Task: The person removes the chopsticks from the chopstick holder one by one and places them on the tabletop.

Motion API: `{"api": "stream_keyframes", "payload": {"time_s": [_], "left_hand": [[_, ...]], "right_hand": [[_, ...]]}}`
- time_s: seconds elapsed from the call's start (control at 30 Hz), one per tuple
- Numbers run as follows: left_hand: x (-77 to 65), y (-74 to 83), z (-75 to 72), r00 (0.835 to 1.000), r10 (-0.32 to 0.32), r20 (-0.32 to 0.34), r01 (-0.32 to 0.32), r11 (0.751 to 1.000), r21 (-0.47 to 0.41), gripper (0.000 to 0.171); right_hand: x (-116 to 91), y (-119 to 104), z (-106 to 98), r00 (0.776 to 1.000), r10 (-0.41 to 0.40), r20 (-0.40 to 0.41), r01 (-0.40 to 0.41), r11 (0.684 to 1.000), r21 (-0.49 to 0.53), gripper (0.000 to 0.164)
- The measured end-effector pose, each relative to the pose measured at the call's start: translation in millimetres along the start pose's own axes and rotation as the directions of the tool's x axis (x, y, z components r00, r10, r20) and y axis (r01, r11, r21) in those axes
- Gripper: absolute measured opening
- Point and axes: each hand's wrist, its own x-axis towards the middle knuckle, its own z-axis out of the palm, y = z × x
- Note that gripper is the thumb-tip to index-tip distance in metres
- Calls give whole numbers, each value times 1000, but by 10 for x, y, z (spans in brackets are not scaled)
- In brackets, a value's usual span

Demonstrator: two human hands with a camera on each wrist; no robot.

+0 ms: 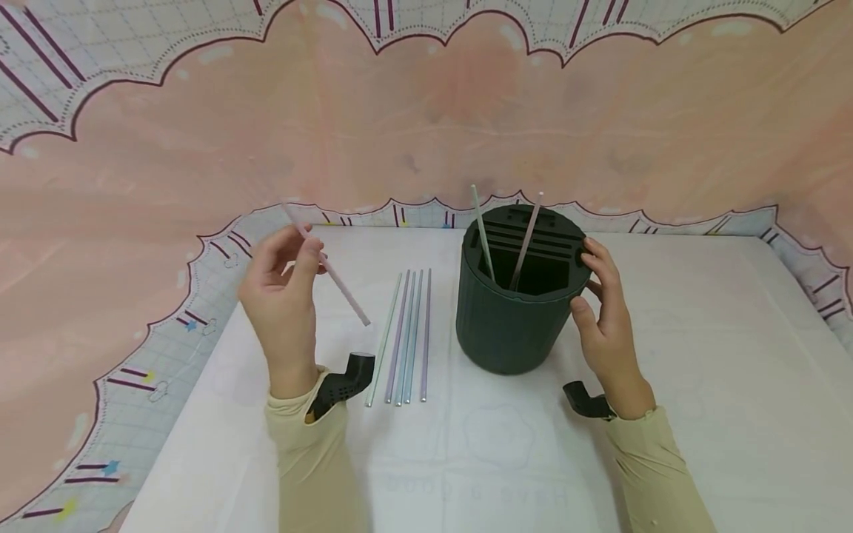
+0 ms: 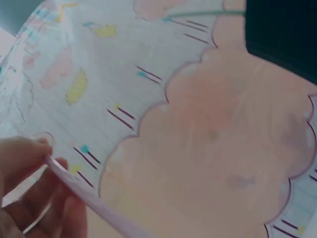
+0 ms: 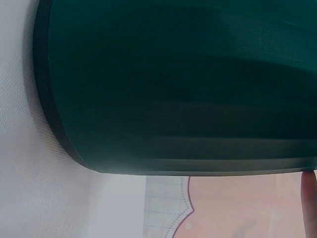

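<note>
My left hand (image 1: 283, 296) pinches a thin pale pink stick (image 1: 348, 295) between thumb and fingers. The stick slants down to the right above the table, left of a dark green cylindrical holder (image 1: 500, 333). My right hand (image 1: 608, 340) holds that holder at its right side, thumb near the front and fingers by the rim. From the holder's open front compartment rise a pale green stick (image 1: 483, 235) and a pink stick (image 1: 528, 235). Its ribbed wall (image 3: 173, 99) fills most of the right wrist view, with one fingertip (image 3: 308, 181) against the edge.
Several pastel sticks (image 1: 413, 340) in green, purple and blue lie side by side on the white-covered table (image 1: 500, 459), between my left forearm and the holder. A peach cloth (image 1: 413, 126) with scalloped, patterned borders hangs behind. Both wrists carry black camera mounts (image 1: 343, 385).
</note>
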Motion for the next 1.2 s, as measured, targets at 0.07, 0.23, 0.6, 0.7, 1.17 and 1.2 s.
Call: {"api": "stream_keyframes", "payload": {"time_s": [0.07, 0.23, 0.6, 0.7, 1.17, 1.2], "left_hand": [[12, -148, -26, 999, -39, 32, 33, 985, 167, 20], [28, -522, -60, 989, -117, 86, 64, 883, 465, 24], [-49, -1022, -46, 922, -341, 182, 92, 652, 753, 27], [-75, -1117, -53, 895, -401, 194, 101, 607, 788, 28], [-234, -1440, -88, 761, -600, 247, 99, 483, 870, 35], [-244, -1456, -89, 751, -612, 249, 98, 476, 874, 35]], "right_hand": [[-7, 3, 0, 1000, 0, -1, 0, 1000, 2, 60], [-19, 7, -1, 1000, -8, -1, 8, 1000, -2, 60], [-50, 16, -8, 1000, -8, 1, 8, 1000, -4, 60], [-61, 21, -7, 1000, -10, -1, 10, 1000, -2, 59], [-104, 26, -4, 1000, -13, 3, 13, 1000, -9, 60], [-109, 28, -4, 1000, -14, 3, 14, 1000, -9, 60]]}}
